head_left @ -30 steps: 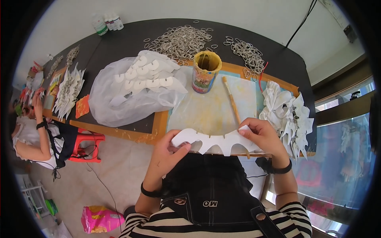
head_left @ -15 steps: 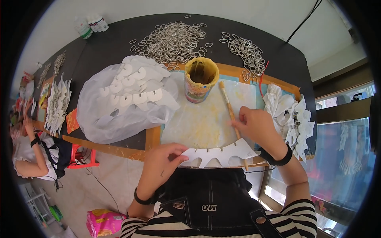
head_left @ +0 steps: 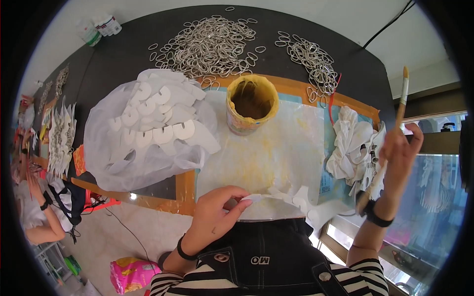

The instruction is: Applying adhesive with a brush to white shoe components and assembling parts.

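My left hand pinches one end of a white scalloped strip at the near edge of the work surface. The strip twists away to the right, and its far end is blurred by motion. Raised at the right, my right hand grips a long thin brush, bristles up; the handle runs down past my wrist. Between the hands and the pile of rings stands a tub with yellow-crusted rim and walls. Beneath lies a translucent sheet with yellow smears.
A thin white bag holds several white cut pieces at the left. Metal rings lie in a big pile and a smaller pile at the back. White finished-looking pieces are heaped right. A person sits far left.
My right hand has picked up the brush from the sheet and lifted it up to the right. The white strip, flat before, is now twisted, with its right end swinging.
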### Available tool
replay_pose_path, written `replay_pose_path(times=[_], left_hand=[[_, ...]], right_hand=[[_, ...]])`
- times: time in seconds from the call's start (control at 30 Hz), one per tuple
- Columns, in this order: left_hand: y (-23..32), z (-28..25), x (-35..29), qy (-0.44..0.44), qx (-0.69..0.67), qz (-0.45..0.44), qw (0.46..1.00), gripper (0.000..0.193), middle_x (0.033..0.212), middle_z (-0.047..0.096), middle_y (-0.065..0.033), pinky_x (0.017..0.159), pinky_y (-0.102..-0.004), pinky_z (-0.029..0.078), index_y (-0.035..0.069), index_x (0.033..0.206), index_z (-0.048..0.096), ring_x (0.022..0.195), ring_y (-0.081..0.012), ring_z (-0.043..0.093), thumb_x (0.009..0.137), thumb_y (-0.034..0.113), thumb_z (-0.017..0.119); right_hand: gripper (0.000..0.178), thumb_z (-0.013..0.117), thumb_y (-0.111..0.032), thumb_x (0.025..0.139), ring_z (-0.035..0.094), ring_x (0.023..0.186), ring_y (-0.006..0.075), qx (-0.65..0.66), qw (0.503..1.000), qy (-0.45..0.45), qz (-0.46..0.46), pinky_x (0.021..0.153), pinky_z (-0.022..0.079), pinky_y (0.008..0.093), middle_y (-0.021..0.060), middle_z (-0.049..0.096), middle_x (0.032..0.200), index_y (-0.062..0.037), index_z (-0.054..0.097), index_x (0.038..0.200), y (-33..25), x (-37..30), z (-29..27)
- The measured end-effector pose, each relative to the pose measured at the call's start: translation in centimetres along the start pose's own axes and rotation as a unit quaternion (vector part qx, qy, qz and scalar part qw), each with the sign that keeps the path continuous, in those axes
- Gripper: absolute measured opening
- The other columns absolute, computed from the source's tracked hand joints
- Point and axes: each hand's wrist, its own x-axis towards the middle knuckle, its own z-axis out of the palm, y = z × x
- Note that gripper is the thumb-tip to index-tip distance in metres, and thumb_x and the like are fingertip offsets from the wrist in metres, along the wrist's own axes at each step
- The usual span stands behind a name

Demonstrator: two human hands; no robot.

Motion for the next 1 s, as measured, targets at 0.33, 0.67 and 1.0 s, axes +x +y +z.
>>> replay_pose_path(times=[0.33, 0.67, 1.0], left_hand=[[-0.8, -0.3, 1.5, 0.014, -0.016, -0.117, 0.993, 0.019, 0.079, 0.065, -0.0048, 0.055, -0.0197, 0.047, 0.002, 0.097, 0.063, 0.066, -0.0073, 0.059, 0.079, 0.006, 0.068], [-0.4, -1.8, 2.5, -0.046, -0.062, -0.172, 0.982, 0.026, 0.079, 0.064, -0.0022, 0.053, -0.0177, 0.045, 0.003, 0.102, 0.062, 0.065, -0.0046, 0.058, 0.078, 0.002, 0.068], [-1.3, -2.2, 2.3, -0.063, -0.127, -0.180, 0.973, 0.025, 0.084, 0.065, -0.0041, 0.052, -0.0176, 0.045, 0.002, 0.104, 0.062, 0.063, -0.0049, 0.059, 0.080, 0.002, 0.069]], right_hand=[[0.014, 0.047, -0.015, 0.096, 0.029, 0.045, 0.0050, 0.072, 0.994, 0.011, -0.076, 0.039, 0.026, 0.0190, 0.0001, 0.036, 0.065, -0.0017, 0.045, 0.101, -0.5, 3.2, -2.8], [0.022, 0.040, -0.022, 0.098, 0.035, 0.040, 0.0072, 0.090, 0.980, -0.153, -0.093, 0.037, 0.033, 0.0209, 0.0003, 0.039, 0.059, -0.0009, 0.044, 0.099, -5.3, 7.3, 6.2], [0.059, 0.069, -0.057, 0.072, 0.052, 0.042, 0.0105, -0.105, 0.992, -0.057, 0.033, 0.040, 0.043, 0.0184, 0.0025, 0.051, 0.056, -0.0035, 0.047, 0.081, -4.9, 5.0, 16.5]])
